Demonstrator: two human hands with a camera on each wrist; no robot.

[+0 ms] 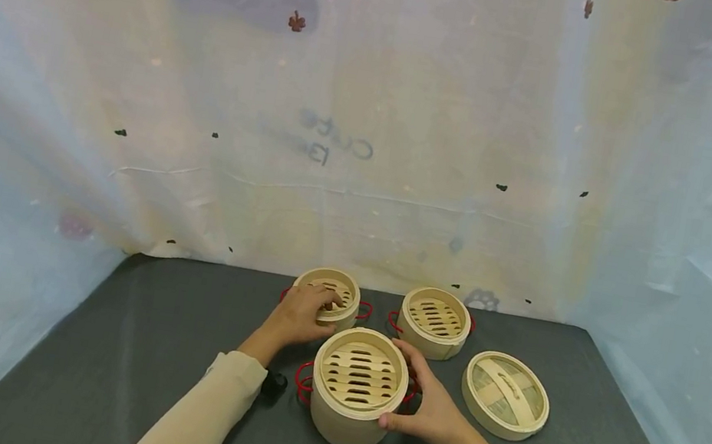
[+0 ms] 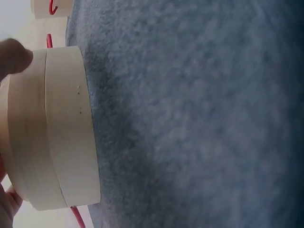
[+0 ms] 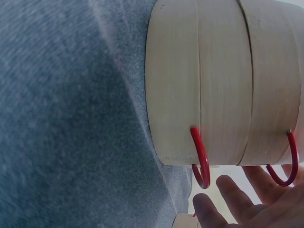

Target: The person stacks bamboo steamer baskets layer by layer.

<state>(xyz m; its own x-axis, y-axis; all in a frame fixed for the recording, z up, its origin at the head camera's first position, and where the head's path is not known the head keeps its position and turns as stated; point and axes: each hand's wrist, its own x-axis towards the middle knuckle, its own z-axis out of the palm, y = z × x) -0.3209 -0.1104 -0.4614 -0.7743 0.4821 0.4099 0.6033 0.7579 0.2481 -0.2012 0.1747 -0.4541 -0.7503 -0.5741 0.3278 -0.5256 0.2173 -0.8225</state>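
dark grey, the counter (image 1: 151,368) spreads in front of you, with a pale printed sheet (image 1: 400,206) hanging behind it. starting from the left, your cream sleeve (image 1: 208,404) leads up to your left hand (image 1: 307,311), which reaches across to the rear left steamer (image 1: 339,284). its fingers are parted and bent over the round rim, and the left wrist view shows your thumb on one side of the pale wall and other fingers at the opposite side, so you grip the steamer, which stands on the counter near the back edge. a red handle (image 1: 366,310) sticks out on its right.

next, in the middle and closest to you, stands the front stack (image 1: 357,389), two tiers high with a slatted top and red loops (image 1: 304,381) at its sides. your right hand (image 1: 427,408) holds it from the right: thumb on the near side, fingers spread wide along the far side by the loops. the stack is upright, just in front of the rear left steamer.

beyond that hand, the rear right steamer (image 1: 435,320) sits near the back, its slats showing. farthest right, a round woven lid (image 1: 505,395) lies flat on the counter, its strap facing up.
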